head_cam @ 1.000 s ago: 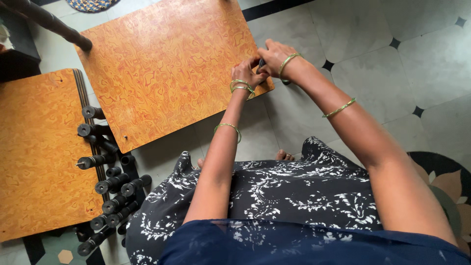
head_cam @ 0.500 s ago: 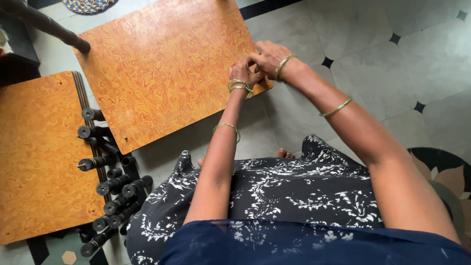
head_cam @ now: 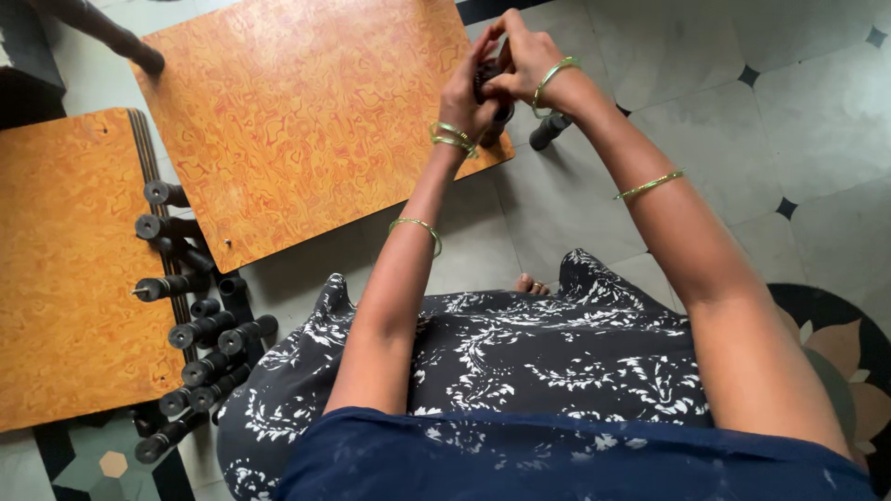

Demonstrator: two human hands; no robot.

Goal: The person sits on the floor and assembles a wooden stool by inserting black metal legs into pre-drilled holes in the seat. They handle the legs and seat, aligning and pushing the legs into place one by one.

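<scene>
Both hands, left hand [head_cam: 464, 93] and right hand [head_cam: 524, 60], pinched tight round short black leg [head_cam: 489, 82] at board's [head_cam: 306, 121] 3 o'clock corner. Looks stiff, lightish; hold mid-barrel. Spare legs [head_cam: 200, 329] at 9.

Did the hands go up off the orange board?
Yes. Both hands lifted above the orange board's corner, holding a dark leg.

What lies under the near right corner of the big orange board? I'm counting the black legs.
One black leg pokes out beside that corner of the orange board; both hands cover the corner itself.
</scene>
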